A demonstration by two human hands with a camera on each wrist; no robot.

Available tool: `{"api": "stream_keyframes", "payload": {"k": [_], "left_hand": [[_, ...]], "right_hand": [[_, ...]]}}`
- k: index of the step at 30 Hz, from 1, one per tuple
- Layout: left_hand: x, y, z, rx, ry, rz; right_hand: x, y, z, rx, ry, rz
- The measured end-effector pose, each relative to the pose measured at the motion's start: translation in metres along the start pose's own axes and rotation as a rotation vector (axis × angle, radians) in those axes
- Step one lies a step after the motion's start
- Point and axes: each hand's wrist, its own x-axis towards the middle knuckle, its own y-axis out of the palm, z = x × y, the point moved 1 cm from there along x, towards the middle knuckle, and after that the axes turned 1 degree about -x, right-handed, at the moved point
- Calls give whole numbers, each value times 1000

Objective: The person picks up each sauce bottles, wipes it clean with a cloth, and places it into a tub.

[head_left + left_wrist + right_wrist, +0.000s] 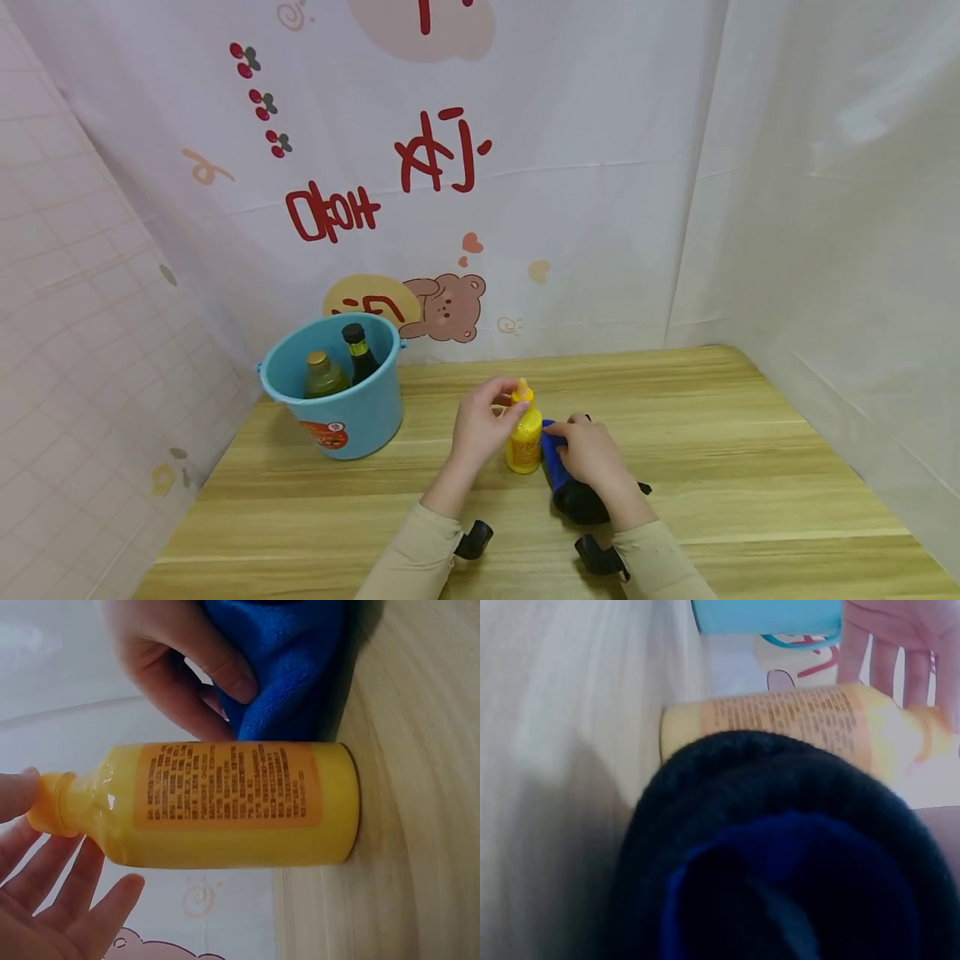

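Observation:
A yellow squeeze bottle (525, 446) with a pointed nozzle cap stands upright on the table. My left hand (482, 423) pinches it at the cap (54, 804), with the other fingers spread beside the bottle's neck. Just right of the bottle is a blue cloth piece (555, 468) with a black knit cuff (750, 761). Its far end is pinched between the thumb and fingers of my right hand (592, 450). The cuff faces the right wrist camera, and its blue inside shows as a dark hollow. Printed text covers the bottle's label (225, 784).
At the back left stands a light blue bucket (367, 425) holding a dark bottle (363, 360) and a gold-capped bottle (326, 381). A printed white curtain (585, 208) hangs behind the wooden table (750, 467).

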Motion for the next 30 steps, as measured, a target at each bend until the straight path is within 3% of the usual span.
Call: {"api": "stream_keyframes", "payload": {"k": [12,20,24,30], "left_hand": [[-4,9,-7,113,34,-136],[-5,14,-6,143,46,-178],[-3,14,-6,133,38,-157],[3,9,-3,40,33,-46]], "right_hand": [[1,-20,-27,134,22,-118],[3,-26,-34,163,18,-184],[3,-28,-36,163,16,-195],[1,-31,-37,168,28,-195]]}}
